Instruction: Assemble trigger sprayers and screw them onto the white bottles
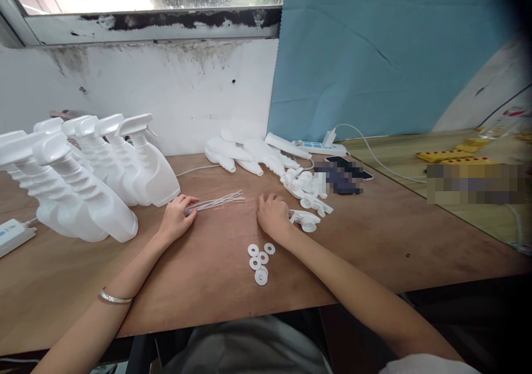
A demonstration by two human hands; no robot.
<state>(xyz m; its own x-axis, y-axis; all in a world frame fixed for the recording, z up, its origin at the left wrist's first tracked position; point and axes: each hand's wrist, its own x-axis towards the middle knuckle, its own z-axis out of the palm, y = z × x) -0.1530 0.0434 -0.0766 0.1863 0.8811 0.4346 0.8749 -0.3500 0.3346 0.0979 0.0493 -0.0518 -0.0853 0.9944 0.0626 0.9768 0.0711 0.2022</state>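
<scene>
My left hand [178,216] is closed around one end of a bundle of thin white tubes [220,200], which lies on the brown table with its other ends fanned out to the right. My right hand [273,214] rests palm down just past those ends, its fingers bent toward the tabletop and its fingertips partly hidden. Nothing shows in it. Nearer to me lie several flat white ring washers [255,262], some overlapping. A small pile of white trigger sprayer parts [306,188] lies right beside my right hand.
Several white spray bottles [145,166] with heads stand at the left. More white plastic housings [239,151] lie by the wall. Power strips [320,148] with a cable and a phone [349,167] are at the back right. Yellow items [453,155] sit on a neighbouring wooden surface.
</scene>
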